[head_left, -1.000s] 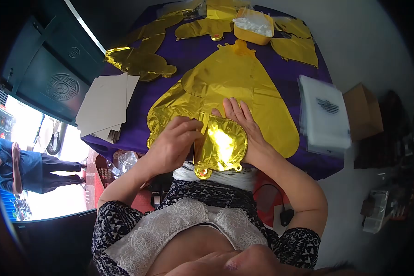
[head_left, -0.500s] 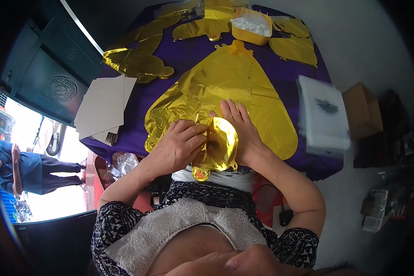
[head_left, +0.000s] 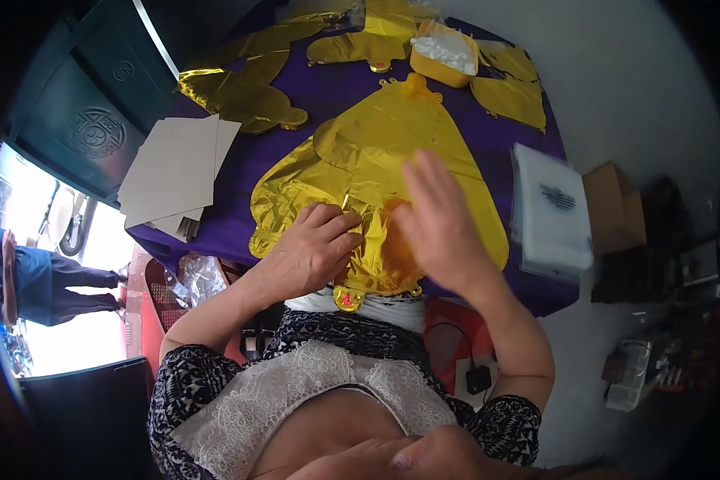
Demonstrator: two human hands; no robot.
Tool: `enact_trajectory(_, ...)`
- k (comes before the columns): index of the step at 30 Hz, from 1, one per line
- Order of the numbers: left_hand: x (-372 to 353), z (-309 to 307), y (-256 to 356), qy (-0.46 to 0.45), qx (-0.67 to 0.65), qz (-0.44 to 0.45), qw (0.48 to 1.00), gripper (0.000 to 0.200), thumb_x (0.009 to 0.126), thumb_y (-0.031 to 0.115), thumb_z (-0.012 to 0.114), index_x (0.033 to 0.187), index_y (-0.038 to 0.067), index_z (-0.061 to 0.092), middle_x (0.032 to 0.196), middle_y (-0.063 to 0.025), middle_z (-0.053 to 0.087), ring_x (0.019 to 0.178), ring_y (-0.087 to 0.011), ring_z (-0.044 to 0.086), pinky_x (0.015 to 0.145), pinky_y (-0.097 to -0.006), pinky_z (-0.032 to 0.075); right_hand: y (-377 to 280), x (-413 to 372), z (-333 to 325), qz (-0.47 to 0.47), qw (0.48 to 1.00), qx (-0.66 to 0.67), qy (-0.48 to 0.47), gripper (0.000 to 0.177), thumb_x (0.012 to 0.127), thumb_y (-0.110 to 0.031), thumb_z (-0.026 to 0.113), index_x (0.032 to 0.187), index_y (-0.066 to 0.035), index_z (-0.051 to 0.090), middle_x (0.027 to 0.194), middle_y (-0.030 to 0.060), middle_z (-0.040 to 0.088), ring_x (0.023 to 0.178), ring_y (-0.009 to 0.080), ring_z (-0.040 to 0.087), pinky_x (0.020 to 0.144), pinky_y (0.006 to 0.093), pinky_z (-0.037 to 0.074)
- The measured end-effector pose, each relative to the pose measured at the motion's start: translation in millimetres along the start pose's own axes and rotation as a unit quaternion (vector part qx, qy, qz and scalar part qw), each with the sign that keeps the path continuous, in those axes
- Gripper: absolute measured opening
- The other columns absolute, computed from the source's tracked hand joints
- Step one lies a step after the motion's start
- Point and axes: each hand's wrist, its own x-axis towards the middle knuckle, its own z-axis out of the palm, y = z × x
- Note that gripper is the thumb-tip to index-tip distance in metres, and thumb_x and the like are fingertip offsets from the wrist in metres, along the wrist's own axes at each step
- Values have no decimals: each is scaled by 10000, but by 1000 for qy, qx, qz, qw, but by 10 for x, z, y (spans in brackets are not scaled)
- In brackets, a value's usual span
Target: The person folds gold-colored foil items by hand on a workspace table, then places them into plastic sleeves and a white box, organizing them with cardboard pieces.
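A large flat gold foil balloon (head_left: 464, 184), uninflated, lies across the front of the table, with one side crumpled. At its near edge, part of the foil is folded over, and a small tab with a red mark (head_left: 348, 298) sticks out toward my body. My left hand (head_left: 312, 248) has its fingers curled down onto the fold, pinching the foil. Over the foil's right half my right hand (head_left: 440, 224) is raised, fingers stretched out and somewhat blurred, holding nothing. Its reflection shows orange in the shiny folded part.
More flat gold balloons (head_left: 248, 104) lie along the back of the purple cloth (head_left: 232, 192). A yellow tub of white material (head_left: 444, 60) stands behind. Grey cards (head_left: 172, 172) are at left, clear plastic bags (head_left: 548, 208) and a cardboard box (head_left: 616, 204) at right. A person (head_left: 36, 276) stands outside the doorway.
My right hand has lifted off the foil and opened above it. The curled flap beside it now lies flatter. My left hand stays on the fold. The whole view has shifted slightly.
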Motion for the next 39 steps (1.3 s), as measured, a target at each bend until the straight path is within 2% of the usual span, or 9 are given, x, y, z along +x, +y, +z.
enact_trajectory(7, -11, 26, 41, 13, -1, 2, 1000, 350, 759, 73, 733, 1091, 19, 634, 1227, -114, 609, 1100, -316, 562, 942, -432, 466, 146, -102, 421, -34, 979, -138, -149, 890, 935, -602, 516, 1477, 80, 335, 1532, 367, 256, 1469, 484, 194, 1214, 543, 130)
enact_trajectory(15, -65, 68, 35, 14, -6, 3, 1000, 356, 766, 78, 723, 1107, 19, 639, 1239, -133, 607, 1129, -330, 557, 962, -430, 464, 209, -194, 524, -43, 973, -155, -164, 923, 944, -616, 485, 1508, 86, 284, 1532, 400, 229, 1475, 504, 159, 1222, 544, 100)
enact_trajectory(18, -111, 2, -108, 79, -137, -39, 987, 318, 810, 61, 690, 1119, 15, 637, 1243, -163, 602, 1142, -361, 561, 976, -430, 465, 179, -145, 509, -38, 971, -158, -173, 916, 950, -617, 475, 1504, 90, 293, 1529, 406, 230, 1476, 507, 154, 1222, 544, 96)
enact_trajectory(22, -45, -286, -435, 259, 59, -193, 945, 125, 798, -19, 616, 921, 3, 617, 928, -160, 617, 936, -380, 585, 801, -460, 494, 185, -90, 571, -30, 971, -157, -179, 900, 962, -614, 458, 1502, 89, 305, 1528, 413, 226, 1476, 508, 151, 1223, 542, 90)
enact_trajectory(25, -78, -300, -808, 173, 180, -288, 925, 175, 853, 128, 600, 951, -14, 627, 938, -181, 628, 918, -378, 608, 810, -485, 501, 207, -83, 609, -29, 971, -159, -175, 892, 970, -615, 442, 1505, 85, 303, 1533, 412, 218, 1478, 504, 149, 1224, 540, 82)
enact_trajectory(28, -28, -334, -887, 8, 193, -348, 917, 263, 826, 213, 631, 957, -15, 633, 938, -201, 663, 908, -387, 643, 824, -482, 513, 218, -87, 643, -29, 973, -159, -167, 892, 973, -623, 427, 1507, 79, 303, 1535, 410, 218, 1478, 504, 150, 1224, 539, 75)
enact_trajectory(31, 155, -352, -870, -67, 191, -424, 883, 298, 792, 255, 702, 925, -6, 646, 928, -199, 686, 920, -396, 662, 820, -463, 522, 202, -75, 641, -25, 972, -160, -169, 893, 972, -628, 422, 1512, 74, 300, 1538, 408, 217, 1477, 504, 156, 1224, 538, 72)
enact_trajectory(34, 187, -344, -1071, -68, 109, -434, 892, 290, 783, 244, 694, 941, 2, 670, 863, -204, 699, 886, -401, 680, 787, -470, 534, 218, -79, 667, -28, 973, -163, -163, 894, 973, -630, 417, 1514, 71, 299, 1537, 408, 220, 1476, 505, 162, 1223, 540, 70)
enact_trajectory(39, 361, -467, -1134, -106, 12, -483, 869, 292, 766, 192, 678, 964, -18, 719, 973, -225, 721, 920, -337, 704, 819, -429, 548, 176, -58, 658, -24, 971, -165, -173, 902, 966, -642, 414, 1516, 66, 303, 1540, 405, 222, 1476, 507, 160, 1222, 544, 61)
